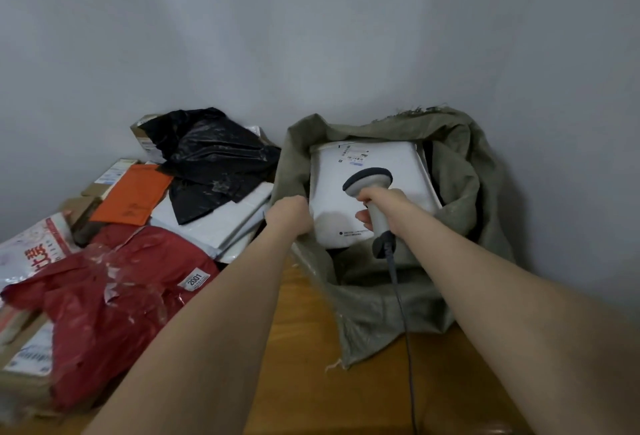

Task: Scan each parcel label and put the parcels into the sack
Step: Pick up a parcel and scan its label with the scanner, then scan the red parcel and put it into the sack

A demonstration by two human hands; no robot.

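I record a brown wooden table [304, 348] set against a plain grey wall [311, 36]. On its right side sits an olive woven sack [381, 303], mouth open. 1 white parcel [346, 206] lies inside, its label [356, 154] face up at the far edge. My left hand [289, 215] grips the sack's left rim, fingers curled. My right hand [379, 201] is wrapped round the handle of the scanner [369, 180], head over the parcel. Heaped at left: red parcel [114, 303], orange envelope [133, 194], black bag [211, 157].
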